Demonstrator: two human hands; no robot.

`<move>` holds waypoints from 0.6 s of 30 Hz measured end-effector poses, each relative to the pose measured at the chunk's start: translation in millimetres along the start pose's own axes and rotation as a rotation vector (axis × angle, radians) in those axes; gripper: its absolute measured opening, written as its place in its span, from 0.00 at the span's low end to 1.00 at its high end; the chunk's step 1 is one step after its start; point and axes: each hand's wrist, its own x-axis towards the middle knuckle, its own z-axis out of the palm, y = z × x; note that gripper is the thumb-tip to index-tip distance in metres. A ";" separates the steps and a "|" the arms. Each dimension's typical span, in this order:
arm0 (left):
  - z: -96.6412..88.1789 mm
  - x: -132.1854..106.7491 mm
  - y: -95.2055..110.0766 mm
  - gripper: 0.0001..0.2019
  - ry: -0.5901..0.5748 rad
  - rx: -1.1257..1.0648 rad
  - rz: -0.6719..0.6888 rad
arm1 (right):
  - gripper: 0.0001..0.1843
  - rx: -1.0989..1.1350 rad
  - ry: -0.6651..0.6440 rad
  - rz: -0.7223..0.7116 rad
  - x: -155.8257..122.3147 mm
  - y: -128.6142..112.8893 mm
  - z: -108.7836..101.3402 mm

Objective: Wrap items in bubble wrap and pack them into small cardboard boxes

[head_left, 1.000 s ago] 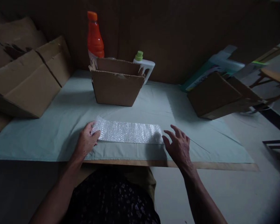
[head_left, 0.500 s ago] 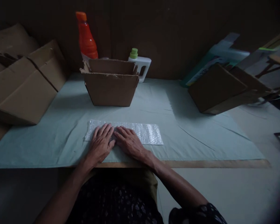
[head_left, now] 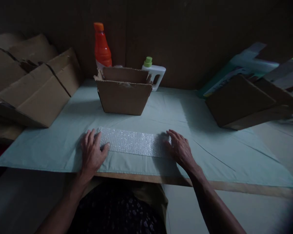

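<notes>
A long strip of clear bubble wrap (head_left: 134,142) lies flat near the front edge of the cloth-covered table. At its left end is my left hand (head_left: 92,152), fingers apart, with the thumb over the near left part of the strip. My right hand (head_left: 180,148) is at the opposite end, fingers spread and slightly bent, covering the strip's right edge. Neither hand grips the wrap; whether the right fingertips touch it I cannot tell.
Behind the wrap stands a small open cardboard box (head_left: 124,97), with an orange bottle (head_left: 102,48) and a white jug (head_left: 156,73) behind it. Larger cartons (head_left: 41,94) are at left. Another box (head_left: 239,100) and a teal container (head_left: 234,71) stand at right.
My hands have moved apart from the middle of the bubble wrap, the left to its left end and the right to its right end. The view has shifted slightly.
</notes>
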 end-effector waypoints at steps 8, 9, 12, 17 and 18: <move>-2.9 4.1 -6.8 0.05 0.077 0.025 -0.162 | 0.10 0.155 -0.120 -0.101 3.1 -19.2 -5.2; -5.0 8.3 -4.3 0.04 0.086 -0.012 -0.146 | 0.10 0.215 -0.134 -0.060 -4.8 -21.2 -11.4; -16.2 30.8 2.9 0.05 0.045 -0.134 -0.121 | 0.22 0.492 -0.221 0.061 -34.2 -32.4 -33.0; -18.2 93.2 21.1 0.19 -0.095 -0.145 -0.030 | 0.47 1.044 -0.483 0.185 -80.4 -67.9 -47.7; -12.9 104.6 25.4 0.22 -0.127 -0.131 -0.015 | 0.46 1.124 -0.522 0.218 -87.6 -76.2 -45.1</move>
